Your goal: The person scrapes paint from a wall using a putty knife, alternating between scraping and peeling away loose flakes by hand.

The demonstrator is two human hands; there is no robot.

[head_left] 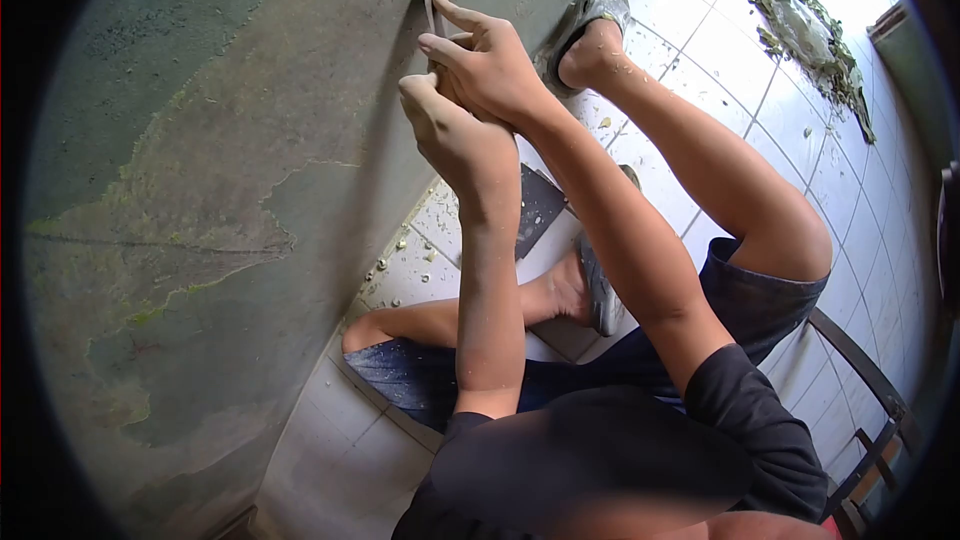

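A scraper (429, 6) with a thin, flat metal blade is pressed edge-on to the green painted wall (330, 50). My right hand (492, 68) is closed on it, index finger stretched along the blade and thumb below. Just under it, my left hand (447, 135) is curled in a fist where the handle would be; the handle itself is hidden by the fingers. Both hands touch each other. Around them the wall has a large bare, brownish-grey patch (230, 130) with ragged paint edges, and a dusty look covers my fingers.
Paint flakes (425, 252) lie scattered on the white tiled floor (690, 50) along the wall. A heap of peeled debris with clear plastic (800, 25) sits at the upper right. My legs are bent on the floor, in grey clogs (602, 5). A dark chair (860, 370) stands at right.
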